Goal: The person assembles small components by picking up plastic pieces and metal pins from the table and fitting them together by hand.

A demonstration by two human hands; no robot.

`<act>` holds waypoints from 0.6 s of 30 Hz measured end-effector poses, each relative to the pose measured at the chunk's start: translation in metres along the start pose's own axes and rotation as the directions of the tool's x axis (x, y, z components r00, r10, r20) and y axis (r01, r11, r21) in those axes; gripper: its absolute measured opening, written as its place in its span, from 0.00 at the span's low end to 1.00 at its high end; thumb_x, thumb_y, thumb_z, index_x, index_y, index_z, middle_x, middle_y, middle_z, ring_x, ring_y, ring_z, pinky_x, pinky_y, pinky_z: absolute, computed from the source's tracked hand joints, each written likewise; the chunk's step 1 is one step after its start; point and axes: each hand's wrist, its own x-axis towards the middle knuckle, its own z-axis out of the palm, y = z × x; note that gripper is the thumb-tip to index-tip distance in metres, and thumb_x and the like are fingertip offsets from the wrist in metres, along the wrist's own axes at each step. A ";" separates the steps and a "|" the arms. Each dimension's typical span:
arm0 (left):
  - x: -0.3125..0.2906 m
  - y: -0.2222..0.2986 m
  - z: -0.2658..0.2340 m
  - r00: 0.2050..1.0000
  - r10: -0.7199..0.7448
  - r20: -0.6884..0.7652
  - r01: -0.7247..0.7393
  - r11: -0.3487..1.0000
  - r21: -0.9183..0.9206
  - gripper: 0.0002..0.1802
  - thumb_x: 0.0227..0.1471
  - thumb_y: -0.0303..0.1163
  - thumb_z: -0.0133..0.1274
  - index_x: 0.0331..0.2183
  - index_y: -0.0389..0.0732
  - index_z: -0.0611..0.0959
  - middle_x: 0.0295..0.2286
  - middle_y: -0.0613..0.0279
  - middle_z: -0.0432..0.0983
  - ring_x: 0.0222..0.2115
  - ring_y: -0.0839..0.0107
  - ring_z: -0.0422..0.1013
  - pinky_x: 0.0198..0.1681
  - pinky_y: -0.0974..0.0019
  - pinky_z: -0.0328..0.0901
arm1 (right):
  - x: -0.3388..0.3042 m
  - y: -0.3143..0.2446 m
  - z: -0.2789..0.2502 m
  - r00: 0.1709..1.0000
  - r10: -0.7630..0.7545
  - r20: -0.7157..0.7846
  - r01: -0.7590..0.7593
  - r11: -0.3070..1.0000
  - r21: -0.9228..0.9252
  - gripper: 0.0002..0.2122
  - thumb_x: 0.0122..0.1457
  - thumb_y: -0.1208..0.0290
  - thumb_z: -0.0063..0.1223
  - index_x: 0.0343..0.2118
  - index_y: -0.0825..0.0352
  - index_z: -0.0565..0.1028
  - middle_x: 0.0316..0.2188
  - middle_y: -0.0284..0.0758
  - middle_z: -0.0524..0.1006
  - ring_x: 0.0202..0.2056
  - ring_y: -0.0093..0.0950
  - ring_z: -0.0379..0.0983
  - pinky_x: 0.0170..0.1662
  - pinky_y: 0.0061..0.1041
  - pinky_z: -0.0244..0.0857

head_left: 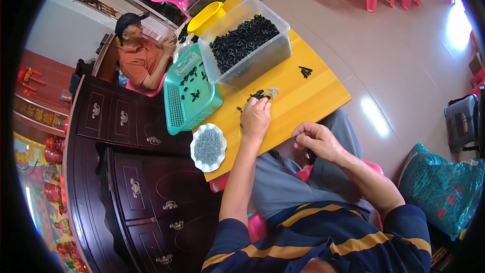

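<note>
My left hand (255, 117) reaches over the yellow table, its fingers bent down onto a small heap of black plastic pieces (259, 94). What lies under its fingertips is hidden. A few clear pieces (273, 92) lie against that heap. Above my lap, just off the table edge, my right hand (319, 141) has its thumb and fingers pressed together; anything between them is too small to name. A white scalloped bowl (223, 157) of small clear or grey parts sits left of my left forearm. Several black sticks (305, 72) lie near the right side of the table.
A clear plastic bin (246, 72) full of black pieces stands beyond my hands. Beside it are a green basket (172, 116) with scattered black pieces and a yellow tub (206, 18). Another person (143, 63) sits at far left. Dark drawers (146, 172) border the table's left.
</note>
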 end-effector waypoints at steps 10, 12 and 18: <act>0.005 -0.001 0.001 0.999 0.029 -0.022 -0.029 0.999 -0.022 0.08 0.50 0.35 0.61 0.34 0.43 0.87 0.31 0.56 0.78 0.34 0.53 0.76 0.38 0.52 0.70 | -0.001 -0.002 -0.001 1.000 0.007 0.007 -0.007 1.000 0.023 0.08 0.64 0.74 0.50 0.42 0.72 0.75 0.29 0.32 0.79 0.33 0.18 0.75 0.40 0.20 0.72; 0.006 -0.001 0.002 0.999 0.032 -0.014 -0.033 0.999 -0.031 0.08 0.49 0.34 0.62 0.33 0.44 0.86 0.30 0.56 0.77 0.35 0.53 0.75 0.39 0.52 0.69 | -0.001 -0.002 -0.001 1.000 0.006 0.009 -0.006 1.000 0.011 0.08 0.63 0.74 0.50 0.42 0.72 0.75 0.29 0.32 0.79 0.33 0.19 0.75 0.40 0.20 0.72; 0.009 -0.001 0.003 0.998 0.007 -0.057 -0.010 0.998 -0.057 0.05 0.47 0.33 0.63 0.29 0.44 0.86 0.29 0.57 0.78 0.33 0.53 0.75 0.38 0.52 0.69 | -0.001 -0.004 0.001 1.000 0.002 -0.006 -0.002 1.000 0.001 0.08 0.63 0.74 0.50 0.42 0.73 0.75 0.29 0.32 0.80 0.33 0.19 0.76 0.40 0.20 0.72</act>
